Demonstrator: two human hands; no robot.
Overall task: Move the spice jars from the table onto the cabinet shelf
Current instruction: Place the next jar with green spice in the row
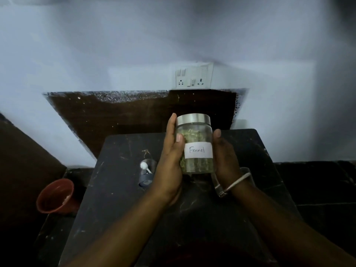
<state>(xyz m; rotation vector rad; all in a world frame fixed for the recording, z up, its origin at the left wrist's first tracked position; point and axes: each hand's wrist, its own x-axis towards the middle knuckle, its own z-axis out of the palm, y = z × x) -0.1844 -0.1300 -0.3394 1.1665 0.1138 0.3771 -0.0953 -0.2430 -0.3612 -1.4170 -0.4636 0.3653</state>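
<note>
A clear glass jar [195, 144] with a silver metal lid and a white label reading "Fennel" is held upright above the dark table [119, 189], near its far edge. Greenish seeds fill it. My left hand [170, 162] wraps its left side, thumb across the glass. Cupped against the jar's right side is my right hand [225, 157], which has a bangle on the wrist. To the left of my left hand, a second small clear jar [147, 173] with a white spoon inside lies on the table, partly hidden by that hand. No cabinet shelf is in view.
A reddish-brown plastic pot [56, 196] stands on the floor left of the table. A white switch and socket plate [193, 76] is on the pale wall behind. A dark brown board [125, 116] leans against the wall beyond the table.
</note>
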